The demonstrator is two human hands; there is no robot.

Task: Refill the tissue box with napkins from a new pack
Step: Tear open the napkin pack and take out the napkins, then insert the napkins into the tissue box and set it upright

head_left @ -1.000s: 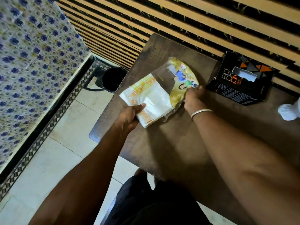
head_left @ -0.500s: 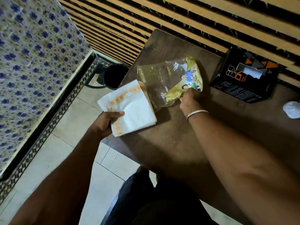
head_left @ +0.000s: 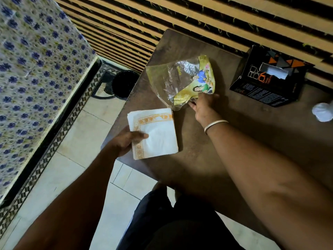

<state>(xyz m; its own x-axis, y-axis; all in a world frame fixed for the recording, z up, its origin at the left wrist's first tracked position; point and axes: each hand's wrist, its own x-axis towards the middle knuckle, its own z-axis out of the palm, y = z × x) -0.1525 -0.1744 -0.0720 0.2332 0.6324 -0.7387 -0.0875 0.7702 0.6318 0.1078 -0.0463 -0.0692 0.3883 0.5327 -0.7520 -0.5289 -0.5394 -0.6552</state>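
Though unwrapped, napkins [head_left: 156,134] neatly stacked

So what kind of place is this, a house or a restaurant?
Probably a small eatery, though I can't be sure: a dark table against a slatted wall, a black tissue box for diners, and a bin on the tiled floor.

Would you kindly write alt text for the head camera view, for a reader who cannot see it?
A person's left hand holds a stack of white napkins with an orange border at the edge of a dark brown table, while the right hand grips the emptied yellow and clear wrapper. A black tissue box lies at the far right by a slatted wall.
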